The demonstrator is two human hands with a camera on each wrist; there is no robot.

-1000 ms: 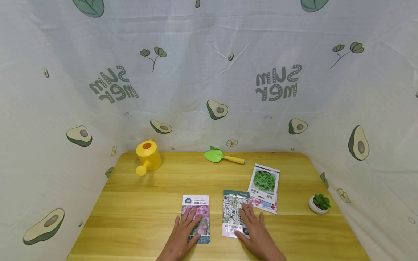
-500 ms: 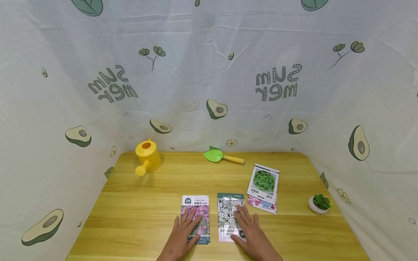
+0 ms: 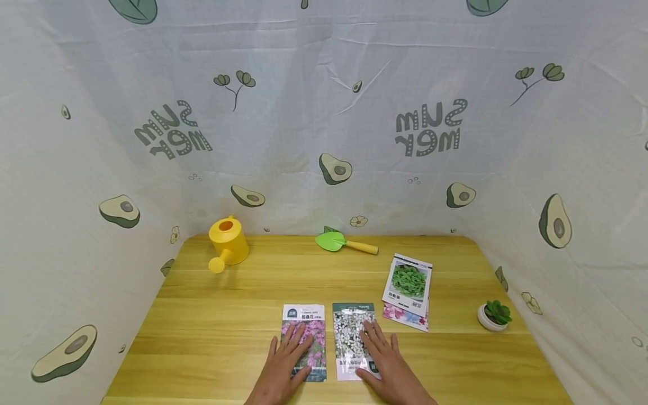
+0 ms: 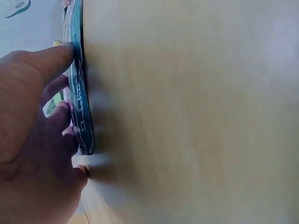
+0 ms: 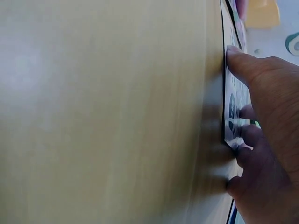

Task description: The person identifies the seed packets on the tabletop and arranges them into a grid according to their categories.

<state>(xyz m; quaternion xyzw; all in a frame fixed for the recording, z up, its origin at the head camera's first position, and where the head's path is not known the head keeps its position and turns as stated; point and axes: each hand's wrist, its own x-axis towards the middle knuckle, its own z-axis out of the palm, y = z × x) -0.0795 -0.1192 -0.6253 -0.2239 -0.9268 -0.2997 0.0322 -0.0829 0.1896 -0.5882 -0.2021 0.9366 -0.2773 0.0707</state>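
Note:
Two seed packets lie side by side on the wooden table with a narrow gap between them. My left hand (image 3: 284, 363) rests with spread fingers on the pink-flower seed packet (image 3: 316, 337), its thumb at the packet's near edge. On the white-flower seed packet (image 3: 349, 337) my right hand (image 3: 387, 365) lies the same way, fingertips on its right half. The left wrist view shows the left thumb (image 4: 51, 60) touching the teal bottom edge of its packet. In the right wrist view the right thumb (image 5: 247, 65) presses the white edge of the other packet.
Farther right, a green-leaf seed packet (image 3: 409, 284) overlaps a pink-and-blue packet (image 3: 405, 316). A yellow watering can (image 3: 229, 242) stands at the back left. At the back edge lies a green trowel (image 3: 331, 241). A small potted succulent (image 3: 496, 314) sits at the right.
My right hand has slid the white-flower packet left and slightly toward me, away from the stacked packets and close to the pink-flower packet. The left hand has stayed almost in place.

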